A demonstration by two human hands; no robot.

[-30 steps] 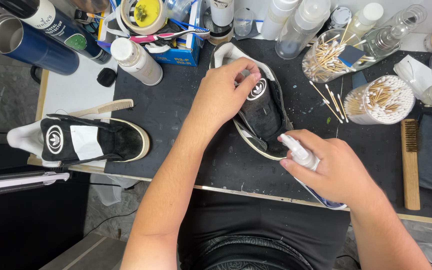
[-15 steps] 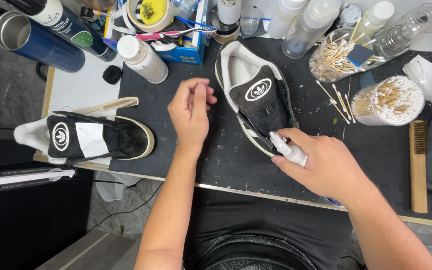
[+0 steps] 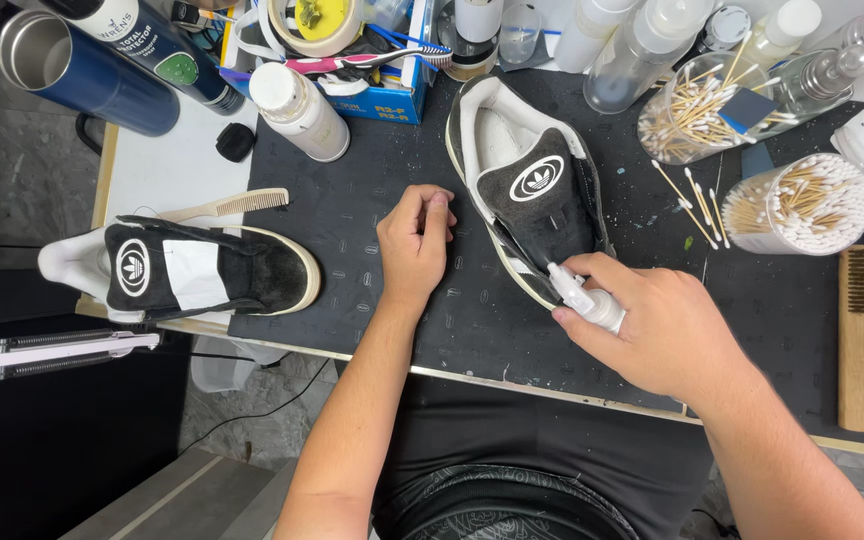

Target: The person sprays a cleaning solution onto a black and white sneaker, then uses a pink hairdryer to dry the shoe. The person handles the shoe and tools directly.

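Both hands are over a dark, speckled work mat (image 3: 352,230). His right hand (image 3: 667,335) is clamped around a small white spray bottle (image 3: 584,298), nozzle touching the black suede shoe (image 3: 537,195) lying mid-mat. His left hand (image 3: 414,245) rests loosely curled on the mat just beside that shoe, holding nothing. A matching shoe (image 3: 202,272) sits at the mat's left edge. Behind stand a blue steel cylinder (image 3: 82,70), a white bottle (image 3: 302,112), a blue box (image 3: 382,95) and two cotton-swab jars (image 3: 802,205).

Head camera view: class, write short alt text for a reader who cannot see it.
A right hand aims a small white spray bottle at a black shoe on a dark mat. The left hand rests curled beside it.
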